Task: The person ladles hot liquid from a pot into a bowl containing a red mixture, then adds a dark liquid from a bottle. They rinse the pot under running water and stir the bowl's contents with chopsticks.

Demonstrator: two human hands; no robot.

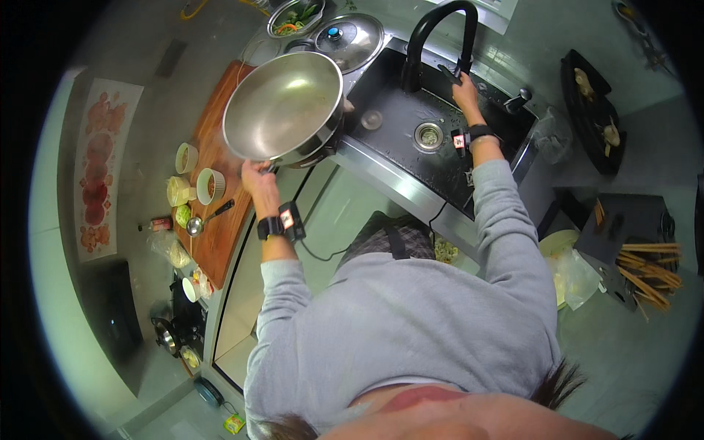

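Observation:
At the side handle of a large stainless steel wok [283, 110], my left hand [259, 184] is closed, and the wok is tilted beside the sink's left edge. My right hand [465, 91] is at the outlet end of the black faucet [423, 44], with its fingers round a dark lever or spray part. Beneath lies the black sink [390, 154], wet, with a round metal drain strainer [429, 136] holding green scraps. Whether water runs cannot be seen. A steel lid with a glass centre [357, 41] rests behind the wok.
Left of the wok, a wooden cutting board [223, 236] carries white ramekins [210, 186] and a steel ladle [195, 225]. A bowl of vegetables [294, 19] stands at the back. Chopsticks [652, 269] in a dark holder and a clear plastic bag [551, 137] are at right.

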